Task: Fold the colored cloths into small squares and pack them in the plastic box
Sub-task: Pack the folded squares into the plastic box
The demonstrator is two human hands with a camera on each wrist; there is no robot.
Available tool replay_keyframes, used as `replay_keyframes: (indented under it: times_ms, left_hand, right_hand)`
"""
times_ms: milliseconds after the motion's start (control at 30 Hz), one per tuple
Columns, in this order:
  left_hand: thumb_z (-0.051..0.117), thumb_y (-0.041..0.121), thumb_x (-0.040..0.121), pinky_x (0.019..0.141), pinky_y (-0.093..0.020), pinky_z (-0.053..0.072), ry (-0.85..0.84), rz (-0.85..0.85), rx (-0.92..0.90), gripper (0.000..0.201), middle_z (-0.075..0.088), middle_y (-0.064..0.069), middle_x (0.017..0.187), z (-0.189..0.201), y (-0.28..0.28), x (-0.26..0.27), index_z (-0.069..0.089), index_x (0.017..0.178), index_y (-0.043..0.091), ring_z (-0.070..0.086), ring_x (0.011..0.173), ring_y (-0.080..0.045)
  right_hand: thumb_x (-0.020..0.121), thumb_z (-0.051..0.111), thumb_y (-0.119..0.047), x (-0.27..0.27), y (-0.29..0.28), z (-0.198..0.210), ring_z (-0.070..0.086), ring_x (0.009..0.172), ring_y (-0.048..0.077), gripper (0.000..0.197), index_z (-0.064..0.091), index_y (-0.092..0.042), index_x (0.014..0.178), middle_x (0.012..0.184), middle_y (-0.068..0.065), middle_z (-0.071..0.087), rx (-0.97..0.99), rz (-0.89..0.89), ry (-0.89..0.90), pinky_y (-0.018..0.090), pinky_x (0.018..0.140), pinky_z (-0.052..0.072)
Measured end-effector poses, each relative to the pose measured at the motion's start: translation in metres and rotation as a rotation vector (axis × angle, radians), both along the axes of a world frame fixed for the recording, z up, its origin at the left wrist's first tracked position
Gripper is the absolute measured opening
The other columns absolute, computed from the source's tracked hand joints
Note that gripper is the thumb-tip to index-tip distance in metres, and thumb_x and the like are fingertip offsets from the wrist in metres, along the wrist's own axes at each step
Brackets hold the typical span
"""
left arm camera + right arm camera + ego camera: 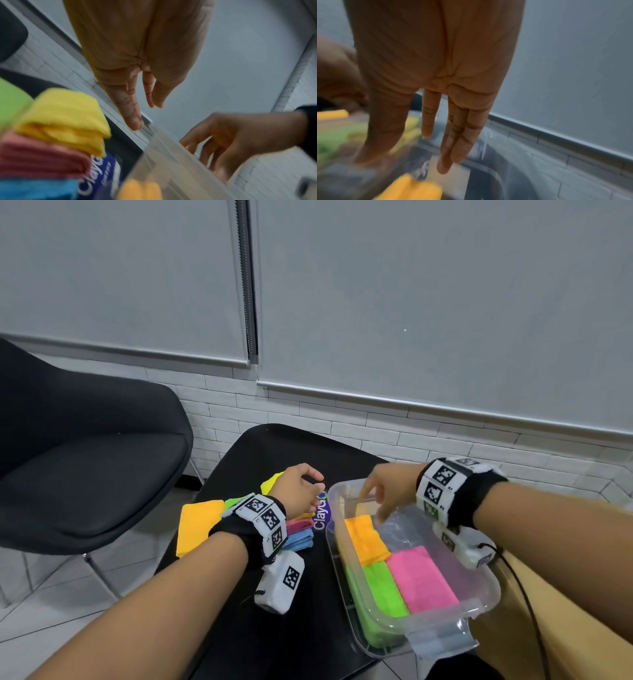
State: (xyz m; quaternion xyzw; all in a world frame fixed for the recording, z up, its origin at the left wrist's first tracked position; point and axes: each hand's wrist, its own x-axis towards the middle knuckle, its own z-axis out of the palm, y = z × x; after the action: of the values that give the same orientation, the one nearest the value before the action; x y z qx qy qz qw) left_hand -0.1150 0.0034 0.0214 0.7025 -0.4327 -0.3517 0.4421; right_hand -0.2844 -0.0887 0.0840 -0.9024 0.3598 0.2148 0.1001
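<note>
Packing is under way: the empty, straight-fingered right hand (387, 491) hovers over the box (486, 604), the empty, loosely curled left hand (298, 491) above the stack (301, 534), which probably needs gripping next.

On the worktop (260, 642) the plastic box (486, 599) stands at the right with three folded cloths (400, 573) inside, a stack of folded cloths (301, 534) lies left of it, and a chair (85, 460) stands beyond the worktop's left edge.

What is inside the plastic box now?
The plastic box holds three folded cloths: orange cloth, green cloth, pink cloth. Anything beneath them is hidden.
</note>
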Motion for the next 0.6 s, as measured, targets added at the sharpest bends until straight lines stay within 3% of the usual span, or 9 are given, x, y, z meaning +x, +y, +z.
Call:
replay_keyframes:
  times_ms: [100,167,233,333,467,533,600]
  left_hand:
    - [0.059,0.006,0.092,0.069,-0.038,0.056,-0.028,0.091,0.013,0.006,0.057,-0.008,0.075,0.002,0.006,0.029,0.058,0.093,0.013,0.061,0.068,-0.022]
    - [0.059,0.004,0.091,0.065,-0.037,0.055,-0.054,0.168,0.024,0.008,0.057,-0.011,0.078,-0.001,0.012,0.049,0.058,0.089,0.012,0.059,0.064,-0.022]
    - [0.060,0.004,0.090,0.061,-0.033,0.054,-0.069,0.231,0.033,0.009,0.060,-0.014,0.083,-0.006,0.017,0.067,0.057,0.087,0.012,0.059,0.062,-0.021]
    - [0.062,0.008,0.089,0.072,-0.038,0.057,-0.068,0.272,0.063,0.007,0.063,-0.011,0.081,-0.017,0.021,0.084,0.058,0.095,0.010,0.061,0.068,-0.022]
    - [0.065,0.009,0.088,0.068,-0.036,0.055,-0.004,0.270,0.111,0.014,0.058,-0.007,0.077,-0.031,0.018,0.094,0.054,0.097,0.010,0.060,0.071,-0.023]
    - [0.065,0.008,0.088,0.065,-0.035,0.052,0.059,0.273,0.123,0.019,0.057,-0.009,0.075,-0.037,0.014,0.096,0.050,0.099,0.009,0.058,0.066,-0.025]
    - [0.064,0.005,0.087,0.064,-0.038,0.051,0.132,0.271,0.131,0.024,0.055,-0.012,0.072,-0.041,0.009,0.098,0.046,0.103,0.007,0.054,0.061,-0.025]
  right_hand:
    - [0.077,0.077,-0.039,0.014,-0.012,0.036,0.068,0.085,0.015,0.053,0.059,-0.026,0.125,0.092,-0.002,0.073,-0.065,-0.042,-0.104,0.031,0.085,0.054]
    - [0.079,0.074,-0.040,0.030,-0.014,0.056,0.069,0.082,0.018,0.048,0.060,-0.024,0.123,0.086,0.002,0.074,-0.083,-0.062,-0.191,0.033,0.083,0.056]
    - [0.083,0.071,-0.036,0.051,-0.012,0.065,0.067,0.071,0.014,0.042,0.061,-0.021,0.120,0.085,0.005,0.074,-0.118,-0.052,-0.255,0.028,0.074,0.054]
    - [0.086,0.068,-0.031,0.086,-0.004,0.058,0.058,0.055,0.007,0.035,0.064,-0.016,0.117,0.081,0.004,0.073,-0.178,-0.023,-0.273,0.021,0.056,0.046]
    - [0.090,0.064,-0.027,0.133,0.010,0.029,0.055,0.062,0.017,0.028,0.067,-0.002,0.101,0.097,0.012,0.072,-0.200,0.018,-0.176,0.019,0.051,0.038]
    - [0.091,0.062,-0.028,0.151,0.010,0.013,0.049,0.058,0.017,0.028,0.058,-0.009,0.071,0.105,0.015,0.069,-0.210,0.023,-0.148,0.018,0.051,0.033]
    - [0.090,0.063,-0.026,0.168,0.005,-0.001,0.041,0.055,0.013,0.034,0.043,-0.018,0.064,0.114,0.016,0.066,-0.186,0.007,-0.112,0.018,0.052,0.033]
